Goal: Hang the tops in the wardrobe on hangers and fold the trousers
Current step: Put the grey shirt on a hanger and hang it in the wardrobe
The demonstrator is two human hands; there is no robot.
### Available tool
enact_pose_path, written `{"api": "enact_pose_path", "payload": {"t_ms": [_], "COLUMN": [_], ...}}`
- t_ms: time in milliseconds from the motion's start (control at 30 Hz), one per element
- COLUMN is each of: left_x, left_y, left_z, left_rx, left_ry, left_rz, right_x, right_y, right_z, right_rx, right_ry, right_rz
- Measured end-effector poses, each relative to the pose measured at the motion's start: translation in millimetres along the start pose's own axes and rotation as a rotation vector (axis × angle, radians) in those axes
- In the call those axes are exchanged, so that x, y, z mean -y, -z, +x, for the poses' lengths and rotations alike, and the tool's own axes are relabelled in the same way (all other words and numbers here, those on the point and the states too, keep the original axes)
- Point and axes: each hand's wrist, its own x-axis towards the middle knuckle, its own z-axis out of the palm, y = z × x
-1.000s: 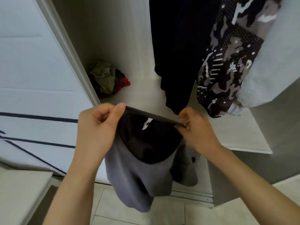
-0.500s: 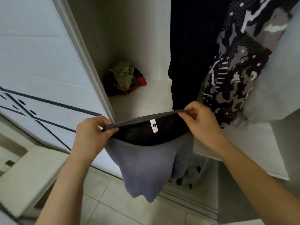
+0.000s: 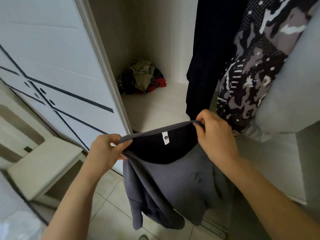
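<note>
Grey trousers with a black inner lining and a white label hang in front of the open wardrobe. My left hand pinches the left end of the waistband. My right hand grips its right end, so the waistband is stretched open between them. The legs dangle toward the tiled floor. Inside the wardrobe hang a dark top, a camouflage-print top and a light grey top.
A crumpled pile of clothes lies in the back left corner of the wardrobe floor. The white sliding door stands at the left. A low white stool sits at the lower left.
Both hands have spread the waistband wider and turned it, so the white label now faces me. The trousers hang flatter than before.
</note>
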Motion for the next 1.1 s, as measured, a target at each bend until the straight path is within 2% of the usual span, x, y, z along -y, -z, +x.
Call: {"api": "enact_pose_path", "payload": {"t_ms": [67, 167, 400, 500, 600, 733, 933, 1100], "left_x": [-4, -9, -15, -16, -21, -46, -107, -162], "left_y": [3, 6, 4, 8, 12, 19, 36, 64], "left_z": [-4, -5, 7, 14, 19, 26, 53, 96], "left_rx": [0.092, 0.162, 0.128, 0.168, 0.26, 0.119, 0.007, -0.098], "left_ry": [0.122, 0.211, 0.203, 0.188, 0.15, -0.055, -0.409, -0.599], "left_rz": [-0.253, -0.414, -0.758, -0.824, -0.791, -0.537, -0.38, -0.263], "right_x": [-2, -9, -7, -3, -4, 1, 23, 50], "right_y": [3, 5, 3, 0, -1, -1, 11, 37], "right_z": [1, 5, 7, 8, 11, 20, 48, 94], "right_rx": [0.0, 0.017, 0.058, 0.055, 0.063, 0.099, 0.08, -0.027], "right_ry": [0.001, -0.002, 0.041, 0.033, 0.002, -0.018, 0.045, 0.178], "right_rz": [0.008, -0.01, -0.05, -0.084, -0.161, -0.241, -0.381, -0.389]}}
